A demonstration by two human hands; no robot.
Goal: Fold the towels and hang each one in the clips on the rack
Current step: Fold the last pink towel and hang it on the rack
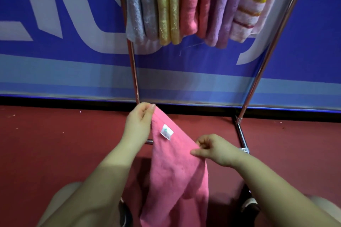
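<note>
I hold a pink towel (pixel 175 175) in front of me; it hangs down between my arms and a small white label (pixel 167 131) shows near its upper edge. My left hand (pixel 139 121) pinches its top corner, raised near the rack's left pole. Lower and to the right, my right hand (pixel 214 148) pinches the towel's right edge. Above, the chrome rack (pixel 133 66) carries several folded towels side by side: grey (pixel 140 5), yellow (pixel 168 7), coral pink (pixel 193 2), purple (pixel 224 9) and a white one with stripes (pixel 249 11). The clips are out of view.
A blue banner with white lettering (pixel 60 24) stands right behind the rack. The floor is red carpet (pixel 55 143). The rack's right pole (pixel 262 68) slants down to a base bar (pixel 240 134) near my right hand. My knees and shoes are at the bottom.
</note>
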